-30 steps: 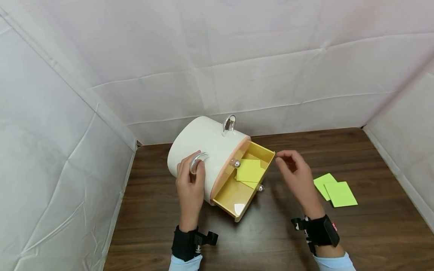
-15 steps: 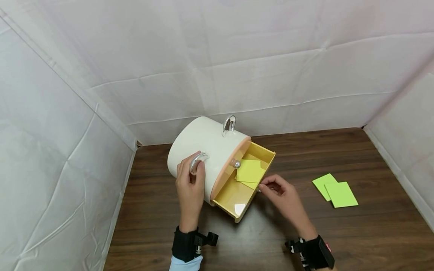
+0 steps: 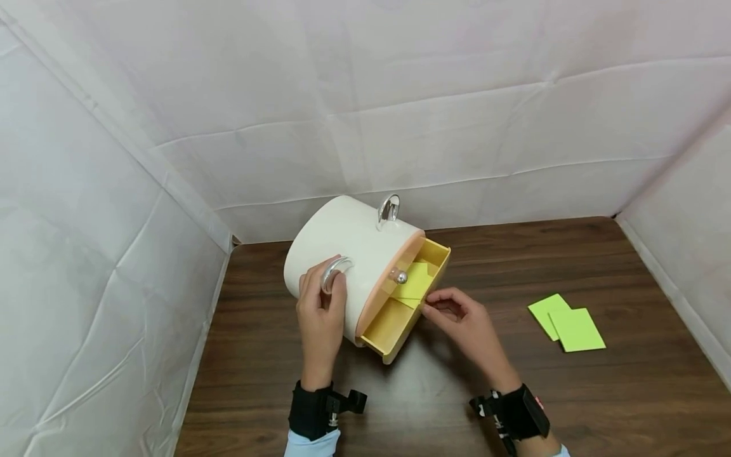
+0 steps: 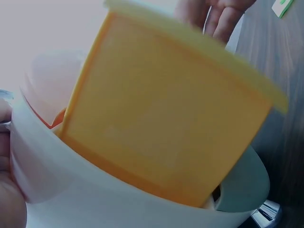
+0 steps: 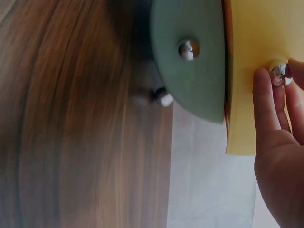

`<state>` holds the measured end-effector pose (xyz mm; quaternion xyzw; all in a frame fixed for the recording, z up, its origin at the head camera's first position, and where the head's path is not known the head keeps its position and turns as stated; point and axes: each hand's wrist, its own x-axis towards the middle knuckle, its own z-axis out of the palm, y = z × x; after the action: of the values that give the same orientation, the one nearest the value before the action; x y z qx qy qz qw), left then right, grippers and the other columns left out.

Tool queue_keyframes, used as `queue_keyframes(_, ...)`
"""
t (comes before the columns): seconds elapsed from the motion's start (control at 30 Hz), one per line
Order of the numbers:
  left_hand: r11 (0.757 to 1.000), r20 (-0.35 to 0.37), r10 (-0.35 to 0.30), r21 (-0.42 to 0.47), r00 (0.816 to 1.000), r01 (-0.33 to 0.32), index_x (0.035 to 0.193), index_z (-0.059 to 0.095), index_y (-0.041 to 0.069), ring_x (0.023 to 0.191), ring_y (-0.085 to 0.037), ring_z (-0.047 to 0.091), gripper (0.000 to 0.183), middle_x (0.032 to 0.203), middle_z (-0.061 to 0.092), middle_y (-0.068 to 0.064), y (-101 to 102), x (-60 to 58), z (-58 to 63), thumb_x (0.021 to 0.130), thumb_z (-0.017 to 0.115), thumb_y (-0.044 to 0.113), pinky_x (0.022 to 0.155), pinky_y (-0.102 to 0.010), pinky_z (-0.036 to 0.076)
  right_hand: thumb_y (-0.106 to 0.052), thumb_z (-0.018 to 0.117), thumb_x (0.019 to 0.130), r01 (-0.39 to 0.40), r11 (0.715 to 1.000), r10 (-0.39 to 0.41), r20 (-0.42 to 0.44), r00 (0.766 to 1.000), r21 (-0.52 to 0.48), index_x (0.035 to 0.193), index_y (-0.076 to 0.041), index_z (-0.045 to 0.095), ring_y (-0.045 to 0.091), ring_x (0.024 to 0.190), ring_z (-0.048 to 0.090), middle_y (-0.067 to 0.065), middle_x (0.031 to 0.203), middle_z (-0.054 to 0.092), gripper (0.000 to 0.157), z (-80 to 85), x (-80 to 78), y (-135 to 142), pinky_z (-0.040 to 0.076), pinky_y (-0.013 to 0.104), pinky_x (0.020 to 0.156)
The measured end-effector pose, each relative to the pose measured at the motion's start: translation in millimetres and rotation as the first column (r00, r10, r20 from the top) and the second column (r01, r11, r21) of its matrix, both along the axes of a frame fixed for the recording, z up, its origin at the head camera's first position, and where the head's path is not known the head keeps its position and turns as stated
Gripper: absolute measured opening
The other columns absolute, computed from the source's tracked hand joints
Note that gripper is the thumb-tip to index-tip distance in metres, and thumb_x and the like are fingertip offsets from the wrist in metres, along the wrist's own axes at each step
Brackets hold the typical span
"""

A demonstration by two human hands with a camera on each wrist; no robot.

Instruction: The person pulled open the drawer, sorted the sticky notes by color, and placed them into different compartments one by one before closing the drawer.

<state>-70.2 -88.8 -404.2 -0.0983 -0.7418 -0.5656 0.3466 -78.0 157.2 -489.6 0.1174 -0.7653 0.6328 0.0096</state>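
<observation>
A white drum-shaped storage box [image 3: 337, 228] stands on the table with its yellow drawer [image 3: 385, 327] partly pulled out. Yellow sticky notes [image 3: 412, 282] lie inside the drawer, partly covered by the box's front. My left hand [image 3: 320, 324] grips a silver loop [image 3: 327, 279] on the box's near side. With thumb and fingers, my right hand [image 3: 471, 330] pinches the drawer's round silver knob [image 5: 279, 76], seen in the right wrist view. A green drawer front [image 5: 199, 71] with its own knob sits beside the yellow one. Above the yellow drawer is a pink front [image 3: 377, 292].
Two green sticky notes [image 3: 577, 331] overlap on the dark wooden table [image 3: 571, 260] at the right. A second silver loop [image 3: 389, 208] rises from the box's far side. White cloth walls [image 3: 434, 127] enclose the table at back and sides.
My right hand has come down to the knob and moved left with it. The yellow drawer has slid partway into the box. The left hand has stayed on the loop.
</observation>
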Motion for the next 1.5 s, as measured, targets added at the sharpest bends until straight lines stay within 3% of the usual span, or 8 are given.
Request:
queue_keyframes(0.3, 1.0, 0.033, 0.01, 0.007, 0.999, -0.01, 0.12, 0.065, 0.007, 0.099, -0.02, 0.05, 0.027, 0.117, 0.06, -0.001, 2, 1.4, 2.7, 0.095, 0.056, 0.0, 0.08, -0.031, 0.046, -0.019, 0.071, 0.089, 0.016, 1.0, -0.016, 0.005, 1.0, -0.005, 0.106, -0.008, 0.068, 0.02, 0.101, 0.063, 0.006, 0.108, 0.065, 0.02, 31.5, -5.8, -30, 0.05, 0.033, 0.083)
queue_keyframes(0.47, 1.0, 0.057, 0.009, 0.018, 0.998, -0.01, 0.12, 0.065, 0.007, 0.098, -0.02, 0.049, 0.027, 0.117, 0.06, 0.0, 3, 2.1, 4.4, 0.096, 0.055, 0.002, 0.08, -0.032, 0.045, -0.019, 0.072, 0.089, 0.004, 1.0, -0.004, -0.008, 1.0, -0.018, 0.105, -0.009, 0.068, 0.019, 0.102, 0.062, 0.005, 0.107, 0.065, 0.02, 21.3, -18.1, -38, 0.048, 0.037, 0.087)
queue_keyframes(0.73, 0.999, 0.076, -0.004, 0.032, 0.997, 0.002, 0.121, 0.065, 0.007, 0.092, -0.021, 0.045, 0.027, 0.115, 0.061, -0.002, 3, 0.9, 3.6, 0.096, 0.056, 0.002, 0.075, -0.031, 0.044, -0.031, 0.074, 0.086, 0.015, 1.0, -0.015, 0.035, 0.999, -0.025, 0.101, -0.016, 0.07, 0.016, 0.099, 0.064, 0.0, 0.105, 0.067, 0.022, -0.2, -32.7, -36, 0.049, 0.032, 0.084)
queue_keyframes(0.83, 0.999, 0.077, -0.011, 0.042, 0.997, 0.007, 0.12, 0.066, 0.006, 0.091, -0.023, 0.045, 0.027, 0.113, 0.061, -0.004, 4, 2.6, 9.4, 0.095, 0.056, 0.001, 0.074, -0.03, 0.044, -0.03, 0.075, 0.085, 0.004, 1.0, -0.003, 0.057, 0.998, -0.015, 0.099, -0.014, 0.069, 0.017, 0.097, 0.065, 0.001, 0.101, 0.068, 0.022, 2.6, -36.5, -36, 0.05, 0.033, 0.082)
queue_keyframes(1.13, 0.999, 0.063, -0.009, 0.053, 0.998, 0.006, 0.117, 0.067, 0.003, 0.088, -0.023, 0.046, 0.025, 0.11, 0.063, -0.008, 1, 3.5, 9.9, 0.095, 0.057, 0.001, 0.072, -0.028, 0.044, -0.025, 0.075, 0.086, -0.08, 0.991, 0.071, 0.088, 0.994, 0.103, 0.097, -0.013, 0.069, 0.019, 0.09, 0.064, 0.001, 0.096, 0.068, 0.017, 16.8, -42.0, -36, 0.051, 0.033, 0.074)
queue_keyframes(1.5, 0.998, 0.037, -0.052, 0.026, 0.998, 0.051, 0.114, 0.069, 0.002, 0.084, -0.024, 0.047, 0.024, 0.11, 0.067, -0.007, -5, 3.3, 11.2, 0.093, 0.06, -0.001, 0.068, -0.027, 0.044, -0.024, 0.072, 0.088, -0.053, 0.967, 0.027, 0.107, 0.994, 0.25, 0.098, -0.012, 0.067, 0.015, 0.09, 0.062, 0.0, 0.096, 0.065, 0.016, 23.9, -38.2, -41, 0.05, 0.03, 0.075)
